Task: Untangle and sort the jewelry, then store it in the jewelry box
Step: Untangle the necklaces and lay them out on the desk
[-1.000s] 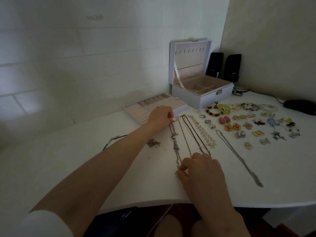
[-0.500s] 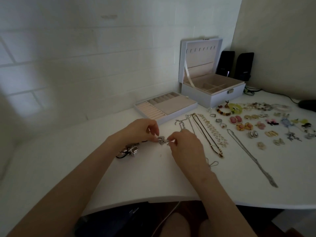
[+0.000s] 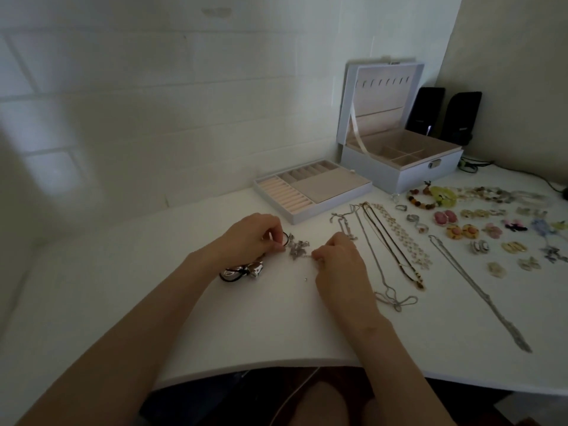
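A small tangled clump of silver chain (image 3: pixel 297 249) lies on the white table between my hands. My left hand (image 3: pixel 250 238) pinches its left end and my right hand (image 3: pixel 336 255) pinches its right end. A black cord with a silver pendant (image 3: pixel 246 271) lies just under my left wrist. Several necklaces (image 3: pixel 387 241) are laid out straight to the right of my right hand. The white jewelry box (image 3: pixel 399 158) stands open at the back, and its removed tray (image 3: pixel 310 190) sits in front of it to the left.
Earrings, rings and bracelets (image 3: pixel 479 222) are spread over the right part of the table. A long silver chain (image 3: pixel 479 290) runs toward the front edge. Two black speakers (image 3: pixel 445 115) stand behind the box. A wall rises at the left and back.
My hands left the laid-out necklaces and came together on the tangled silver clump to the left. In the last half second they have drawn slightly apart, still pinching it.
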Demonstrator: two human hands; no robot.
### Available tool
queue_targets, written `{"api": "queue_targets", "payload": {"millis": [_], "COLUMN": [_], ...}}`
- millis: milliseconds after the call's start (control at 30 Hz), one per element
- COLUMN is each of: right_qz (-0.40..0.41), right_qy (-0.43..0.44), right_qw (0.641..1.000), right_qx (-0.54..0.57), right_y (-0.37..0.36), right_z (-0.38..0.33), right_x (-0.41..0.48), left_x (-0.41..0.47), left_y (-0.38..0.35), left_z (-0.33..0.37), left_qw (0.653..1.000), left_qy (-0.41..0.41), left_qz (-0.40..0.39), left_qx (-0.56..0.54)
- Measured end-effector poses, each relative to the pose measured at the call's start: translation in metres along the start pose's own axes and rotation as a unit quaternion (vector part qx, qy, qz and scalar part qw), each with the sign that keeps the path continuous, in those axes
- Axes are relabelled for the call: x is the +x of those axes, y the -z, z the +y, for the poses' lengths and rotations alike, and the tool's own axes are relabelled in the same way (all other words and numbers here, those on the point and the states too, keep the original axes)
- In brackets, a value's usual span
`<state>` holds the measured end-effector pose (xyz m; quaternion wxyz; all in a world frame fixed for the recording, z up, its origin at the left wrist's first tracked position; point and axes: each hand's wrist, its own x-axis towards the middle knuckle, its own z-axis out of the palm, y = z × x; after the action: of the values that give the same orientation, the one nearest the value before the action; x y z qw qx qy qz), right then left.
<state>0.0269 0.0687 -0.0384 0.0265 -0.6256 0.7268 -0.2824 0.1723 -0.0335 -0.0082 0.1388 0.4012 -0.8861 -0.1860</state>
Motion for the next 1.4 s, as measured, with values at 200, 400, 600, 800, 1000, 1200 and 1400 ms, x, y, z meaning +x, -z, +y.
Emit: {"api": "queue_targets", "payload": {"millis": [200, 400, 600, 800, 1000, 1200, 1400], "right_qz": [0.031, -0.019, -0.053, -0.017, 0.084, 0.032, 0.004], "right_qy": [0.019, 0.0, 0.038, 0.078, -0.04, -0.089, -0.097], "right_qw": [0.998, 0.999, 0.997, 0.993, 0.943, 0.885, 0.842], "right_qx": [0.051, 0.038, 0.028, 0.092, 0.321, 0.456, 0.531], "right_y": [0.005, 0.004, 0.005, -0.003, 0.016, 0.02, 0.027], "right_z": [-0.006, -0.009, -0.017, -0.026, -0.026, -0.026, -0.025], "right_x": [-0.008, -0.018, -0.028, -0.032, -0.003, 0.024, 0.03], "left_x": [-0.004, -0.004, -0.001, -0.003, -0.005, -0.01, -0.01], "left_y": [0.009, 0.014, 0.014, 0.014, 0.015, 0.019, 0.021], "left_z": [-0.002, -0.003, -0.005, 0.0, 0.002, 0.012, 0.012], "left_qw": [0.992, 0.982, 0.98, 0.976, 0.976, 0.961, 0.913], "left_qy": [0.012, 0.01, 0.014, 0.002, -0.021, -0.04, 0.007], "left_qz": [0.068, 0.123, 0.145, 0.156, 0.14, 0.126, 0.076], "left_qx": [-0.109, -0.145, -0.133, -0.155, -0.168, -0.241, -0.401]}}
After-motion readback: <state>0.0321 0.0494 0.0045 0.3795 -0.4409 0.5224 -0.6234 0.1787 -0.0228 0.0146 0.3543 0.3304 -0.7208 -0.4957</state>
